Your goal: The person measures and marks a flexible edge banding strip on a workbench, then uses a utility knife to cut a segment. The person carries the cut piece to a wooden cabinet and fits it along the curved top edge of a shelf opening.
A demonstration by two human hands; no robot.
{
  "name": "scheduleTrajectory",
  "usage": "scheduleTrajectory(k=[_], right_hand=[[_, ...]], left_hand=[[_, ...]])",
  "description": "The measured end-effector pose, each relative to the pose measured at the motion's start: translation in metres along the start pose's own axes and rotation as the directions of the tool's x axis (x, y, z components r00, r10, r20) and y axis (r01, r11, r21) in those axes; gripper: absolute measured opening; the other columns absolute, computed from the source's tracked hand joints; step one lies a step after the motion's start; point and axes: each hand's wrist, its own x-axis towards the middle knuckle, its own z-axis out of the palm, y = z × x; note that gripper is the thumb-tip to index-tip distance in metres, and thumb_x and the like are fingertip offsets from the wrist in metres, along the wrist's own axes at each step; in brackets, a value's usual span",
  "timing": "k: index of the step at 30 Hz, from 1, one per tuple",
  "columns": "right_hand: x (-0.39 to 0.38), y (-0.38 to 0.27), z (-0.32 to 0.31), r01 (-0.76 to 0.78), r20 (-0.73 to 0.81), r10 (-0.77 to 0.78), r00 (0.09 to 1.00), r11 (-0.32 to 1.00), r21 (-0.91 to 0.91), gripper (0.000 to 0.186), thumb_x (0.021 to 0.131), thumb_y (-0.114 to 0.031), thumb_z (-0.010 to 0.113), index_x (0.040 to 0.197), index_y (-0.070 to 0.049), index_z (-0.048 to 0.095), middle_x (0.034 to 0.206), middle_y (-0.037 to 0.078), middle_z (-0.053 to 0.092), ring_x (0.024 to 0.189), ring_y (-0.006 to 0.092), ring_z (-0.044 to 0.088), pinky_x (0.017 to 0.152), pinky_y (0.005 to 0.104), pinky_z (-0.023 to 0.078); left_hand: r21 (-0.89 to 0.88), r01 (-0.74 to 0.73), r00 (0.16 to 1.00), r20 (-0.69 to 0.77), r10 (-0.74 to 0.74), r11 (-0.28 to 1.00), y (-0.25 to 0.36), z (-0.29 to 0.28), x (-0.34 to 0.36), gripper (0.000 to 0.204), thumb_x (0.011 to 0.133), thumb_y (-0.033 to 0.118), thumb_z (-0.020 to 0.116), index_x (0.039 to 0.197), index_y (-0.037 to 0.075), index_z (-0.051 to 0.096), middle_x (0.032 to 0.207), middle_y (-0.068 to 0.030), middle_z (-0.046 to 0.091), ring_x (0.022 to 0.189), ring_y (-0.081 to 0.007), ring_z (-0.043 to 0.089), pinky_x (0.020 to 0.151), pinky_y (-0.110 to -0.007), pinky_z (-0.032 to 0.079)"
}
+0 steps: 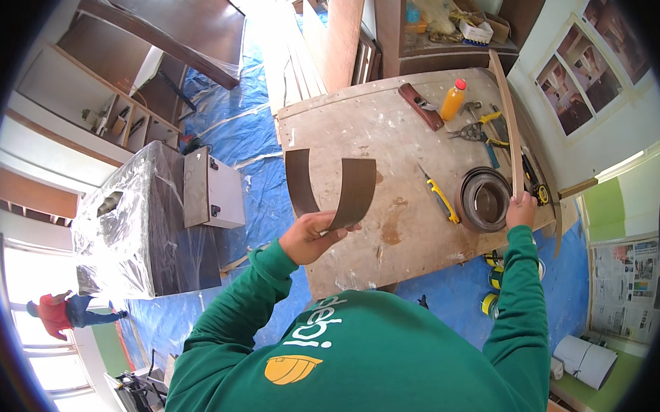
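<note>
keeping the hands well apart, to either side of the coil of brown edging (469,205), and clamped on separate things.

to the left of the coil, gripping a curved brown strip (356,196) between thumb and fingers of the left hand (316,236), at the bottom of its bend, above the surface (340,126). probably pinched there to balance both free ends and to let the band take its own springy curve, much like that of the coil. just right of the coil, closing the right hand (521,210) round the near end of a pale wooden strip (509,121). perhaps taken by that end simply for being closest to the body. cannot tell from this view whether resting on the surface or raised off it.

see a yellow-handled knife (441,201) just left of the coil, a tape measure (540,194) to its right, and pliers (475,129), an orange bottle (453,100) and a hand plane (421,107) beyond it. probably laid round the coil for easy reach.

in the curved strip, no single straight long axis: bent lengthwise into a u, opening away from the body and pointing both ends past the coil's left side. in the wooden strip, a long axis running away from the body past the coil's right side, angling slightly left at the far end.
</note>
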Motion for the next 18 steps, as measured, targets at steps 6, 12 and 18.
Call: scheduleTrajectory(k=[6, 12, 18], right_hand=[[0.026, -0.001, 0.034, -0.116, 0.043, 0.124, 0.991, 0.981, -0.154, 0.030, 0.094, -0.020, 0.066, 0.115, 0.000, 0.061, 0.119, 0.021, 0.058, 0.110, 0.0425, 0.060, 0.095, 0.0516, 0.051], [0.026, -0.018, 0.046, -0.158, 0.142, 0.202, 0.969, 0.950, -0.269, 0.036, 0.096, -0.029, 0.065, 0.121, -0.004, 0.061, 0.126, 0.017, 0.056, 0.119, 0.0379, 0.057, 0.094, 0.0536, 0.053], [0.013, -0.050, 0.005, 0.000, 0.057, 0.015, 0.998, 0.965, -0.262, 0.045, 0.095, -0.041, 0.067, 0.121, -0.005, 0.065, 0.123, 0.016, 0.059, 0.118, 0.0355, 0.059, 0.094, 0.0480, 0.054]], left_hand=[[-0.301, 0.005, 1.000, -0.010, -0.008, 0.954, 0.020, 0.013, -0.012, 0.029, 0.101, 0.003, 0.060, 0.129, 0.006, 0.068, 0.124, -0.0063, 0.072, 0.118, -0.0169, 0.063, 0.103, -0.035, 0.049], [-0.439, -0.013, 1.000, -0.005, 0.012, 0.898, 0.024, 0.024, -0.013, 0.031, 0.101, 0.003, 0.060, 0.132, 0.005, 0.067, 0.128, -0.0079, 0.070, 0.122, -0.0196, 0.062, 0.106, -0.037, 0.047], [-0.307, -0.094, 0.995, -0.019, 0.093, 0.947, 0.043, 0.032, -0.001, 0.028, 0.101, 0.003, 0.059, 0.129, 0.004, 0.067, 0.123, -0.0112, 0.070, 0.115, -0.0236, 0.067, 0.101, -0.039, 0.051]])
